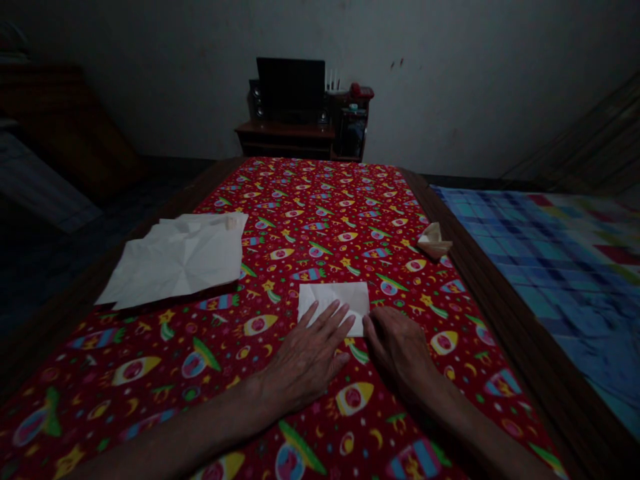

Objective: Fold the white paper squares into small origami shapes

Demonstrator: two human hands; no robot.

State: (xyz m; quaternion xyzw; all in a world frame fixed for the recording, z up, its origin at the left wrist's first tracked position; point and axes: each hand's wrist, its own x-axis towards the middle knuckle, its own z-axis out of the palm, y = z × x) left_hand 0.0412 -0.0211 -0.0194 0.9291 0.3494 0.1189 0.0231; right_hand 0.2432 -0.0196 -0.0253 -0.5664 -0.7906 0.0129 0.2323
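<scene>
A small folded white paper (340, 297) lies on the red rocket-print cloth (310, 220) in front of me. My left hand (309, 353) lies flat with its fingers spread, fingertips resting on the paper's near left part. My right hand (397, 347) sits curled at the paper's near right corner, its fingers bent and touching the edge. Whether it pinches the paper is hard to tell in the dim light.
Several creased white sheets (177, 259) lie at the left of the cloth. A small folded paper shape (434, 241) sits near the right edge. A blue checked mattress (555, 267) lies to the right. A low cabinet with a dark screen (293, 93) stands by the far wall.
</scene>
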